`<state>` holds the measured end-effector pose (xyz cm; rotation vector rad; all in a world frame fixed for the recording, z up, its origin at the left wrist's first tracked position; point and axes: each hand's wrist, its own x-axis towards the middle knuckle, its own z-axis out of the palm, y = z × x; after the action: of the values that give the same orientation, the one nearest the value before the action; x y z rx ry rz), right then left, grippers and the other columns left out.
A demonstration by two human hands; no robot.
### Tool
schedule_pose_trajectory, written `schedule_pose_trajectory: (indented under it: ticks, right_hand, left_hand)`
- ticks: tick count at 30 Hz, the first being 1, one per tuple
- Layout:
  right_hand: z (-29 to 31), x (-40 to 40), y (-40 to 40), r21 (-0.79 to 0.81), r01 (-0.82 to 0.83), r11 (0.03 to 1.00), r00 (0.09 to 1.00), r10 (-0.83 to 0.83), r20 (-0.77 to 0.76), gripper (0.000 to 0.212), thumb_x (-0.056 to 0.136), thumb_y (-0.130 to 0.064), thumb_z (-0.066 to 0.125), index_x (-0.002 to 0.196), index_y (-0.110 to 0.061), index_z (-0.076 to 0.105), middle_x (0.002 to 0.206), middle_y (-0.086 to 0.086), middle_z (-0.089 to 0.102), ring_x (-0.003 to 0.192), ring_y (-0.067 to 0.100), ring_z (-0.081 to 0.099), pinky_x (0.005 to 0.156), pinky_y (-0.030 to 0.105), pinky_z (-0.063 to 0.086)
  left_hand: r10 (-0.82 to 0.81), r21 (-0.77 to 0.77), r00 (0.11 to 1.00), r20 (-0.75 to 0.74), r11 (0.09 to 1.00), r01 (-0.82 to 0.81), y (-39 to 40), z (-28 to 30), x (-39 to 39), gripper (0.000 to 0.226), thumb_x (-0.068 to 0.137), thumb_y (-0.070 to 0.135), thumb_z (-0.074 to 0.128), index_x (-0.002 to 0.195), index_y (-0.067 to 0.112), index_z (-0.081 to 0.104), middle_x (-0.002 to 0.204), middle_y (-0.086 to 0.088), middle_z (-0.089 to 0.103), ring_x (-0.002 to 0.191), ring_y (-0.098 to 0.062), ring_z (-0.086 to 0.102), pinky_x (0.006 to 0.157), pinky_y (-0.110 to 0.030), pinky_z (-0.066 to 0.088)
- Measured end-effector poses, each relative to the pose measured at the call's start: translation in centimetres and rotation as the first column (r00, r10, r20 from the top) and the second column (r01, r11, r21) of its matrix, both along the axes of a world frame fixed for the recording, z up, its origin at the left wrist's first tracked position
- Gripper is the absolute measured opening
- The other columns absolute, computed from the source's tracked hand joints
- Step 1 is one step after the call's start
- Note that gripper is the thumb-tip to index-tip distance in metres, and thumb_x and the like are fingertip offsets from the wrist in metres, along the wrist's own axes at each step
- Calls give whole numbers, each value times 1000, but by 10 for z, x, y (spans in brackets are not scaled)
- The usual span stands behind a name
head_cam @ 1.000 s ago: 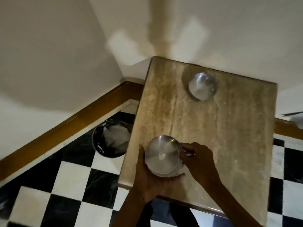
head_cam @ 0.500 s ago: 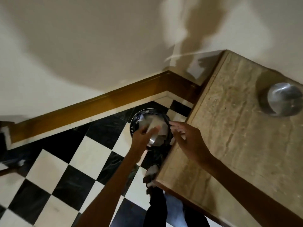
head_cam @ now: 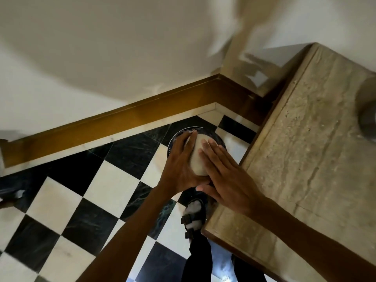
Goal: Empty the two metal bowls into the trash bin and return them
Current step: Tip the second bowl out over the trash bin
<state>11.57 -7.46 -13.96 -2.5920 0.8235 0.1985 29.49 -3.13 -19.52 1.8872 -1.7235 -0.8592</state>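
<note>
A brown wooden skirting board [head_cam: 122, 121] runs along the foot of the pale plaster wall [head_cam: 101, 47] from the far left to the room corner, where it turns toward the stone-topped bench [head_cam: 317, 151]. Below it the black-and-white chequered tile floor [head_cam: 87, 200] lies open across the whole left and near side. At the left edge a dark blurred shape [head_cam: 12, 190] lies on the floor; what it is cannot be told.

In the corner pocket between skirting and bench sits the round black trash bin [head_cam: 220, 140], its rim just beside the bench's left edge. Over its mouth the left hand [head_cam: 181, 165] wraps the left flank of an upturned silver metal bowl [head_cam: 198, 157], fingers curled on it, grip closed on the bowl. The right hand [head_cam: 225, 176] lies flat against the bowl's right side, fingers straight and spread, pressing rather than clasping. Both hands cover most of the bin's opening.

Nearer, a foot in a grey sock and dark strapped sandal [head_cam: 193, 218] stands on the tiles against the bench's near corner.

On the bench top, at the right picture edge, the second silver metal bowl [head_cam: 369, 119] is cut off and blurred.
</note>
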Motion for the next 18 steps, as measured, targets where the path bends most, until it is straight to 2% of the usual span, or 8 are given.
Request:
schedule_pose_trajectory:
  ticks: [2,4,7,9,11,12,15,18]
  right_hand:
    - [2,1,1,-34,-30,999,1000,30,0,87,96,-67,32,155,-5,18,165,18,16,153,32,12,124,48,20]
    - [1,2,-1,-36,-115,993,993,114,-43,89,95,-68,30,155,-4,17,164,20,18,153,33,11,121,51,26]
    - [5,3,-7,-38,-39,999,999,39,0,85,96,-64,35,155,-4,20,164,19,19,153,33,15,124,49,21]
    - [8,3,-10,-50,-69,996,997,67,-42,88,96,-66,32,155,-4,16,164,19,17,153,34,13,124,50,20]
    - [7,4,-8,-44,-120,992,991,117,-72,91,95,-69,29,156,-3,13,164,20,15,153,34,10,122,52,23]
    - [9,3,-7,-47,-93,995,994,91,-54,90,95,-69,30,155,-4,14,164,20,15,153,34,10,123,52,22]
    - [15,2,-5,-58,-47,997,998,45,-33,87,96,-67,30,156,-5,17,165,18,16,153,33,12,124,50,19]
    - [12,3,-2,-32,-103,994,993,101,-60,91,95,-70,29,156,-5,13,165,19,14,154,33,9,123,52,22]
  left_hand:
    - [-18,-17,1000,16,1000,19,-1,4,-2,123,65,78,70,154,4,30,158,-9,28,144,-29,31,117,-50,41]
    - [-37,-13,999,40,999,37,-2,6,-2,122,65,77,68,155,5,28,157,-9,28,143,-29,29,115,-53,42]
    - [4,-16,1000,2,1000,-4,-3,5,-3,119,64,75,74,153,10,28,156,-9,30,143,-33,35,110,-58,46]
    - [16,-10,1000,-2,1000,-16,-5,7,-3,121,62,73,77,153,12,29,156,-8,30,142,-33,38,109,-58,47]
    - [8,22,1000,17,1000,-8,-6,9,-5,123,63,77,72,155,11,27,158,-9,30,144,-32,35,110,-58,46]
    - [9,15,1000,6,1000,-9,-6,10,-7,121,65,81,68,156,12,26,158,-9,30,144,-31,34,111,-58,45]
    - [44,-37,997,-64,998,-46,-5,9,-8,113,70,84,61,157,26,17,156,-3,27,143,-34,36,110,-61,45]
    - [-6,-17,999,35,1000,7,-6,12,-7,118,67,78,68,155,14,23,156,-3,27,143,-32,35,110,-60,46]
